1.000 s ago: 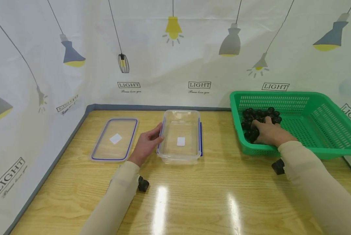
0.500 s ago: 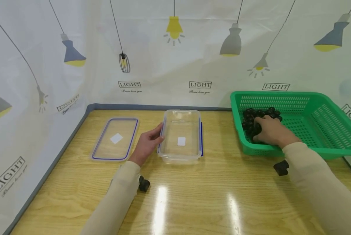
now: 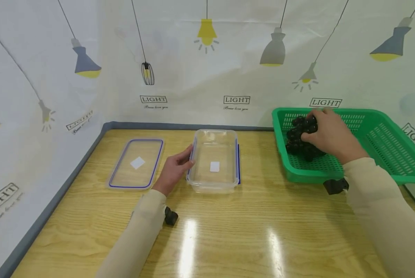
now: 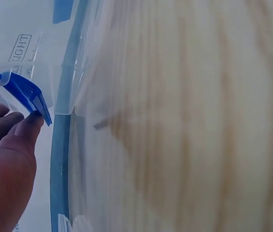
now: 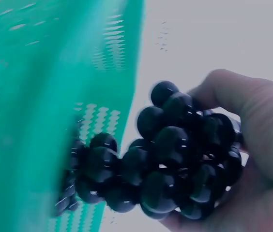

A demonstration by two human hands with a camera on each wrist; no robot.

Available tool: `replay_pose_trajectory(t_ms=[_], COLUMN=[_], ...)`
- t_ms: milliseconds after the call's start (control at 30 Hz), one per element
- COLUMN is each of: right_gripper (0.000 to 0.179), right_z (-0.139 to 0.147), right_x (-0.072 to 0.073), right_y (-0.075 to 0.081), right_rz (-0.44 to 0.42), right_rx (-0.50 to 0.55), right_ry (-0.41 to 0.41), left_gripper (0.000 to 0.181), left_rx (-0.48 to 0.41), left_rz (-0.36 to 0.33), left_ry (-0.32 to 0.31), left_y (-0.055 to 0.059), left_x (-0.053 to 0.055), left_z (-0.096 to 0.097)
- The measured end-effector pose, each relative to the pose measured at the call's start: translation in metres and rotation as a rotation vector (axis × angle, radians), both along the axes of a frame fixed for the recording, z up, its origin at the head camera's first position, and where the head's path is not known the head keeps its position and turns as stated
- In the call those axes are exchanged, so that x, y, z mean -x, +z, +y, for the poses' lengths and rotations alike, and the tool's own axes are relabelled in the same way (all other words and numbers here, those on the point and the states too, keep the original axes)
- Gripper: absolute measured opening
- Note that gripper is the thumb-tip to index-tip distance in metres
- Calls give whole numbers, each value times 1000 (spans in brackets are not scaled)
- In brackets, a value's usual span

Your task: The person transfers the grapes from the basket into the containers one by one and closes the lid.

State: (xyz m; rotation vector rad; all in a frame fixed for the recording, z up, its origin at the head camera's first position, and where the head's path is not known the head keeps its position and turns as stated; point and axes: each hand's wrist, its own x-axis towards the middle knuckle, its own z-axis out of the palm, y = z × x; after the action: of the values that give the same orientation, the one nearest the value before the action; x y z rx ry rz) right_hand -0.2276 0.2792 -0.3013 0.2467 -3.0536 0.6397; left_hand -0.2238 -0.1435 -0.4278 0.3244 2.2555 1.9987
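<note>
In the head view my right hand (image 3: 332, 133) grips a bunch of dark grapes (image 3: 302, 129) at the left end of the green basket (image 3: 315, 177). The right wrist view shows the grapes (image 5: 175, 150) dangling between thumb and fingers, with part of the bunch still by the basket wall. My left hand (image 3: 174, 170) holds the left side of a clear plastic food container (image 3: 214, 148), which has no lid on it. Seen from the left wrist, a fingertip touches the container's blue-edged side latch (image 4: 30, 94).
A clear lid with a blue seal (image 3: 136, 164) lies flat on the wooden table (image 3: 235, 231), left of the container. A lamp-printed sheet (image 3: 179, 65) stands behind the table and along its left side.
My right hand closed round the grapes in the basket, then rose and moved away from me, lifting the bunch. The left hand and the container stay where they were.
</note>
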Motion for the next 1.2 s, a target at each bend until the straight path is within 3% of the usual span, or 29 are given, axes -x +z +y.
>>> replay_pose_trajectory(t_ms=[133, 267, 433, 667, 867, 1033, 1200], right_gripper=[52, 45, 42, 40, 39, 40, 41], right_z=[-26, -61, -108, -164, -193, -199, -201], right_x=[0, 1, 8, 22, 35, 42, 49], right_y=[9, 9, 7, -5, -39, -70, -84], right_rz=[164, 308, 400, 318, 238, 168, 152], right_rx=[102, 194, 235, 293, 342, 297, 186], right_ry=[-12, 38, 132, 277, 345, 357, 387], left_gripper=[53, 52, 50, 51, 51, 50, 50], left_rx=[-2, 11, 19, -6, -12, 22, 48], left_rz=[-9, -10, -16, -14, -29, -19, -7], left_ry=[7, 18, 20, 6, 15, 28, 45], left_y=[2, 3, 3, 2, 0, 3, 5], left_x=[-2, -3, -3, -3, -1, -2, -2], left_z=[-1, 0, 0, -2, -2, 0, 2])
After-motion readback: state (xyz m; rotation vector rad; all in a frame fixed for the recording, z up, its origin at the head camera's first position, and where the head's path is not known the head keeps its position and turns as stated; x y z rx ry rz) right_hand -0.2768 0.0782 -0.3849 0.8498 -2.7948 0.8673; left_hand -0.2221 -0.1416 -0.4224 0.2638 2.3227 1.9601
